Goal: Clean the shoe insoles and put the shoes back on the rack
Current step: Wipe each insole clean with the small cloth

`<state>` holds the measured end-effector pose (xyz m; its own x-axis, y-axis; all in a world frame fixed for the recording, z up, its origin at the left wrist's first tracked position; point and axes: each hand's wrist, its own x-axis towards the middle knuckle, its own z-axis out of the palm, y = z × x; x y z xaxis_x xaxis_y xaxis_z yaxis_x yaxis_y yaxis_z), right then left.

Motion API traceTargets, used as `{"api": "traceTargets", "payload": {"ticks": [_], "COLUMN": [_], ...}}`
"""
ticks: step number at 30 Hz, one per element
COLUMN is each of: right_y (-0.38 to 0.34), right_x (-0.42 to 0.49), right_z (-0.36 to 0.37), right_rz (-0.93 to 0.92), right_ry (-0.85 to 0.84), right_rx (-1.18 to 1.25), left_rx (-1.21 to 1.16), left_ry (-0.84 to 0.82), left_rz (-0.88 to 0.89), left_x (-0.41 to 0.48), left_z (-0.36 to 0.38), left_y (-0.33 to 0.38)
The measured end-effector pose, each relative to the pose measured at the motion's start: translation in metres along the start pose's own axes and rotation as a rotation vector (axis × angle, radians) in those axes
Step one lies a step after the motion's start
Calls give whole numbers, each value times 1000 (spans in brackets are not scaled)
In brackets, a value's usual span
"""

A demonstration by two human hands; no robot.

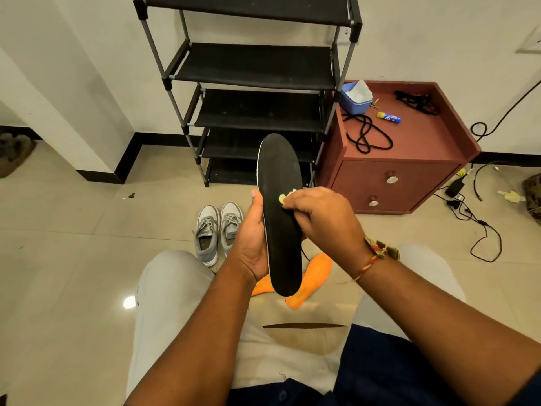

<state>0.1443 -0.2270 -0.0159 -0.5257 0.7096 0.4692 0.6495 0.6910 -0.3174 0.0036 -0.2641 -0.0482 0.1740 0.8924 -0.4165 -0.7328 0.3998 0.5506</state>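
Above the person's lap, head view: the left hand [251, 241] grips the black insole [279, 212] by its left edge, with the thumb laid up along that edge and the fingers wrapped behind, mostly hidden. The right hand [319, 218] pinches a small pale cloth [285, 197] against the insole's dark face, near its middle. The insole is held clear of the floor [73, 230]. Its long axis runs away from the person towards the rack [257, 65], broader rounded end up and far, narrower end down by the lap. Progress, as judged: wiping of this insole is under way. Two orange insoles [311, 276] lie on the floor beneath the hands; whether they are clean cannot be told. The grey shoes [218, 230] stand side by side before the rack's foot, toes towards it, refitting and shelving not yet done.
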Motion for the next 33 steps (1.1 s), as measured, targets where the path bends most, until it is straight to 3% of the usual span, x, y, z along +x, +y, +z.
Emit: {"api": "traceTargets", "payload": {"ticks": [10,13,20,27,30,33], "right_y": [-40,-35,-20,-7,7,28], "right_x": [-64,-73,-35,19,46,66], "right_z": [17,16,16,18,7,-4], "right_rz": [-54,-96,-157,-134,-53,186], "right_ry": [-194,-224,-14,-75,2,23], "right_rx": [305,203,-49,-193,-221,-66], "left_rx": [-207,-255,-179,-47,-4,94], "left_ry": [36,35,55,64,53,2], "left_rz": [138,140,31,-15,-29,-47], "left_x": [8,10,11,5,1,-1], "left_z": [-15,-19,-12,-6,1,-2], "left_y": [11,12,-1,-10,-13,-14]}}
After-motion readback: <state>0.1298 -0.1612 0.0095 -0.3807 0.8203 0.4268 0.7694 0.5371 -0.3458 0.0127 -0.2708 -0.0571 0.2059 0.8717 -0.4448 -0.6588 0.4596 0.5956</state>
